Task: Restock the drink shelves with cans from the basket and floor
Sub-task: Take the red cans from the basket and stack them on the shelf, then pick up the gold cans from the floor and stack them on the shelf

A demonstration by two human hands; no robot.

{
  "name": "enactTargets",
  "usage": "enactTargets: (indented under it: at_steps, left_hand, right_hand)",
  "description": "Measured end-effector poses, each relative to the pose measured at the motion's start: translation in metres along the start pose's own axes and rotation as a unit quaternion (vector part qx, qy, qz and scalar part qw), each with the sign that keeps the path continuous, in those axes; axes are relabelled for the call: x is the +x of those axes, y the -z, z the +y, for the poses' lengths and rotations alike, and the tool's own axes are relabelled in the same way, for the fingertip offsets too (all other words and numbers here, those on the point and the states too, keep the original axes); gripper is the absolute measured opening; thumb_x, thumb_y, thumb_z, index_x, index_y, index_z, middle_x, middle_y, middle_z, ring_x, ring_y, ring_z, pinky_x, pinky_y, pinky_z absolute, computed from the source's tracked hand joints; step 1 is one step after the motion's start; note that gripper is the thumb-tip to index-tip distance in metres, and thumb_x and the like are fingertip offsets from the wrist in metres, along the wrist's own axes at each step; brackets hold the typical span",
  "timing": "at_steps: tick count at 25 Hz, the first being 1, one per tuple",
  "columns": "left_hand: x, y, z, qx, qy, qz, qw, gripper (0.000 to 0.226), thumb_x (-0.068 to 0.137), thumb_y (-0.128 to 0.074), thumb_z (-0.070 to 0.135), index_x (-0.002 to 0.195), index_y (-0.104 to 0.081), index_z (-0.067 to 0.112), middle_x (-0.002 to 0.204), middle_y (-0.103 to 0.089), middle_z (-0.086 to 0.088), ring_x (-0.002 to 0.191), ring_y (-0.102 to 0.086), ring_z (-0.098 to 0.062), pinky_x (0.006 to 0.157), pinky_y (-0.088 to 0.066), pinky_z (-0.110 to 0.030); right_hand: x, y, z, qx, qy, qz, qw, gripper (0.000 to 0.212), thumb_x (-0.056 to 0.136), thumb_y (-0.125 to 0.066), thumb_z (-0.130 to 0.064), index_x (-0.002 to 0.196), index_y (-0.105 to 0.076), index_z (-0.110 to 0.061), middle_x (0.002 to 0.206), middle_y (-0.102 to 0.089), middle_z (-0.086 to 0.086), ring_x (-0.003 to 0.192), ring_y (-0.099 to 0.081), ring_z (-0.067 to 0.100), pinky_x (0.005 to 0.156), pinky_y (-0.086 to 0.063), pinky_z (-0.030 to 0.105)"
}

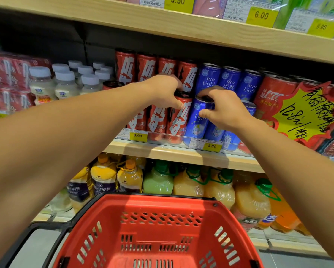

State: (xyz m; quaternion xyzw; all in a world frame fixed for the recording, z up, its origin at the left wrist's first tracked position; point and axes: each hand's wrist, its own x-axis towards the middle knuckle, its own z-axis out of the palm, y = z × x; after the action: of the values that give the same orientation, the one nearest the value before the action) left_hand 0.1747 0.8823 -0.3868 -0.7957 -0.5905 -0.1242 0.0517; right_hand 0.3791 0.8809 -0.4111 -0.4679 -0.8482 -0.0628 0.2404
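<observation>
My left hand (pixel 165 91) grips the top of a red can (pixel 178 120) at the shelf's (pixel 181 153) near edge; my right hand (pixel 223 108) pinches a blue can (pixel 198 120) marked "Light" just right of it. Behind stand blue "RIO" cans (pixel 229 82). Price tags (pixel 138 135) read 6.00 and 8.80. Below, nearer me, sits the red basket (pixel 158 229).

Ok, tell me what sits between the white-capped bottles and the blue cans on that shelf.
In the head view, rows of red cans fill the stretch between the white-capped bottles and the blue cans; the left hand grips one.
</observation>
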Motion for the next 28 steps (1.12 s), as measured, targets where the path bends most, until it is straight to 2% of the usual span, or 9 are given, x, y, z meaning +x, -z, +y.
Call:
enactTargets:
  at_steps: [7, 10, 12, 14, 16, 18, 21, 25, 28]
  left_hand:
    - [-0.007, -0.003, 0.005, -0.013, 0.009, 0.009, 1.0, 0.07, 0.088, -0.064, 0.044, 0.148, -0.04, 0.017, 0.148, -0.046, -0.005, 0.133, -0.046, -0.025, 0.101, -0.042, -0.034]
    - [-0.017, -0.004, 0.01, -0.025, 0.016, 0.041, 0.999, 0.071, 0.087, -0.066, 0.041, 0.148, -0.04, 0.016, 0.146, -0.049, -0.006, 0.132, -0.047, -0.025, 0.102, -0.043, -0.036]
    - [-0.028, -0.007, 0.013, -0.022, 0.02, 0.069, 0.997, 0.07, 0.086, -0.066, 0.042, 0.147, -0.041, 0.018, 0.145, -0.051, -0.006, 0.133, -0.047, -0.026, 0.105, -0.044, -0.042]
    - [-0.043, -0.009, 0.013, -0.014, 0.029, 0.095, 0.995, 0.067, 0.087, -0.064, 0.043, 0.146, -0.041, 0.022, 0.145, -0.051, -0.005, 0.134, -0.045, -0.026, 0.109, -0.038, -0.05]
    - [-0.064, -0.011, 0.007, -0.017, 0.036, 0.131, 0.991, 0.063, 0.089, -0.062, 0.041, 0.146, -0.042, 0.022, 0.146, -0.049, -0.002, 0.136, -0.043, -0.023, 0.115, -0.027, -0.053]
    - [-0.093, -0.015, -0.002, -0.046, 0.039, 0.169, 0.984, 0.06, 0.09, -0.062, 0.038, 0.145, -0.044, 0.021, 0.147, -0.049, 0.0, 0.138, -0.04, -0.02, 0.119, -0.018, -0.05]
    - [-0.143, -0.029, -0.016, -0.083, 0.051, 0.196, 0.976, 0.059, 0.088, -0.065, 0.035, 0.142, -0.049, 0.016, 0.145, -0.051, -0.003, 0.136, -0.043, -0.02, 0.114, -0.025, -0.039]
    - [-0.218, -0.06, -0.046, -0.128, 0.104, 0.168, 0.972, 0.06, 0.085, -0.07, 0.033, 0.138, -0.053, 0.012, 0.141, -0.055, -0.007, 0.132, -0.048, -0.023, 0.11, -0.028, -0.029]
    - [-0.283, -0.086, -0.084, -0.129, 0.165, 0.138, 0.968, 0.066, 0.079, -0.064, 0.041, 0.137, -0.055, 0.012, 0.141, -0.055, -0.01, 0.131, -0.049, -0.025, 0.108, -0.032, -0.03]
  right_hand:
    - [-0.001, 0.0, -0.005, -0.014, -0.009, 0.005, 1.0, 0.051, 0.085, -0.066, -0.028, 0.133, -0.056, -0.019, 0.13, -0.061, 0.001, 0.119, -0.055, 0.019, 0.101, -0.046, 0.035]
    - [-0.007, 0.002, -0.01, -0.01, -0.02, 0.022, 1.0, 0.057, 0.082, -0.064, -0.031, 0.137, -0.052, -0.019, 0.134, -0.059, 0.001, 0.123, -0.052, 0.021, 0.103, -0.044, 0.038]
    - [-0.012, 0.002, -0.017, -0.007, -0.027, 0.034, 0.999, 0.061, 0.08, -0.063, -0.034, 0.138, -0.05, -0.023, 0.137, -0.056, 0.003, 0.126, -0.049, 0.025, 0.105, -0.041, 0.043]
    - [-0.019, 0.001, -0.025, 0.005, -0.026, 0.04, 0.999, 0.061, 0.08, -0.064, -0.035, 0.138, -0.049, -0.024, 0.138, -0.053, 0.003, 0.127, -0.047, 0.026, 0.107, -0.039, 0.043]
    - [-0.03, -0.001, -0.037, 0.028, -0.014, 0.058, 0.998, 0.06, 0.081, -0.065, -0.033, 0.138, -0.05, -0.021, 0.138, -0.053, 0.001, 0.128, -0.046, 0.022, 0.108, -0.035, 0.036]
    - [-0.04, -0.008, -0.053, 0.04, 0.009, 0.067, 0.997, 0.059, 0.081, -0.066, -0.032, 0.137, -0.052, -0.02, 0.139, -0.052, 0.001, 0.131, -0.044, 0.019, 0.108, -0.031, 0.03]
    - [-0.055, -0.024, -0.084, 0.047, 0.033, 0.056, 0.997, 0.061, 0.078, -0.066, -0.034, 0.135, -0.053, -0.017, 0.139, -0.053, 0.003, 0.131, -0.044, 0.02, 0.11, -0.028, 0.028]
    - [-0.078, -0.061, -0.14, 0.062, 0.086, 0.018, 0.994, 0.063, 0.074, -0.067, -0.033, 0.132, -0.056, -0.012, 0.136, -0.054, 0.009, 0.129, -0.046, 0.027, 0.11, -0.031, 0.035]
    - [-0.089, -0.098, -0.195, 0.086, 0.148, -0.038, 0.985, 0.066, 0.073, -0.064, -0.036, 0.132, -0.056, -0.01, 0.134, -0.055, 0.011, 0.126, -0.047, 0.03, 0.109, -0.034, 0.038]
